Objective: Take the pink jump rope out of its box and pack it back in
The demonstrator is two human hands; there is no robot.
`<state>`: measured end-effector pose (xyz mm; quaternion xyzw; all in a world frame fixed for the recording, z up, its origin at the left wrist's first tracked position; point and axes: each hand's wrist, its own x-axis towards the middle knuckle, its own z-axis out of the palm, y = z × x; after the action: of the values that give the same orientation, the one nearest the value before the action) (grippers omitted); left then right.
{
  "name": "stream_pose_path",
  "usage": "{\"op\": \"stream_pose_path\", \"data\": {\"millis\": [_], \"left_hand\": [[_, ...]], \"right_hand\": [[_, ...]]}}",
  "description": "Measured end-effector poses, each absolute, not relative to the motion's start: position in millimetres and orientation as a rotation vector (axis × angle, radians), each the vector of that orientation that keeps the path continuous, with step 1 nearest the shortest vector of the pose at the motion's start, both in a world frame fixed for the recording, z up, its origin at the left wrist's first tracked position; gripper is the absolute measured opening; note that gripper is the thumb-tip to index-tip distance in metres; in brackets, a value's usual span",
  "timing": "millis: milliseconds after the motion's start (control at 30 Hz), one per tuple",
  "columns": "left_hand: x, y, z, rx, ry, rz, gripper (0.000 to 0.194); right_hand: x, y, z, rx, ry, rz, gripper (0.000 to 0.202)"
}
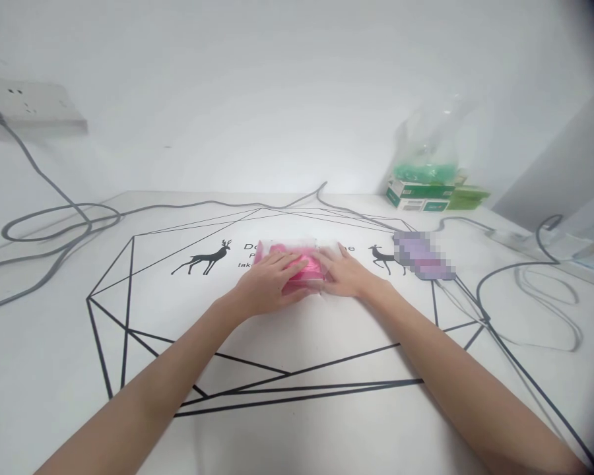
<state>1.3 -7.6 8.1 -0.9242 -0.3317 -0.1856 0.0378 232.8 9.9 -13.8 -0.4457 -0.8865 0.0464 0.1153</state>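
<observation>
On the white tabletop in the middle of the head view lies a bright pink packet (301, 269) with a clear, shiny plastic cover. My left hand (266, 284) rests on its left part, fingers stretched out over the top and the thumb along the near edge. At the packet's right end is my right hand (344, 272), with its fingers apart and touching the clear plastic; they look slightly blurred. Both palms face down. What is inside the packet cannot be made out, since the hands cover much of it.
A pixelated purple phone-like object (423, 255) lies to the right, with a cable attached. Behind it, green-and-white boxes (420, 192) carry a clear bag with green contents (426, 165). Grey cables (168, 206) run along the back and left. A wall socket (30, 104) is at upper left.
</observation>
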Motion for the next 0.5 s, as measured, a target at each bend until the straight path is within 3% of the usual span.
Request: {"op": "stream_pose_path", "data": {"millis": [233, 500], "left_hand": [[1.4, -6.4, 4.3, -2.810, -1.010, -0.552, 0.047], [2.7, -8.2, 7.7, -2.817, -1.007, -0.545, 0.047]], "right_hand": [[234.0, 14.6, -17.1, -1.335, -2.607, 0.371, 0.088], [229.6, 14.2, -13.7, -1.317, -2.490, 0.470, 0.075]]}}
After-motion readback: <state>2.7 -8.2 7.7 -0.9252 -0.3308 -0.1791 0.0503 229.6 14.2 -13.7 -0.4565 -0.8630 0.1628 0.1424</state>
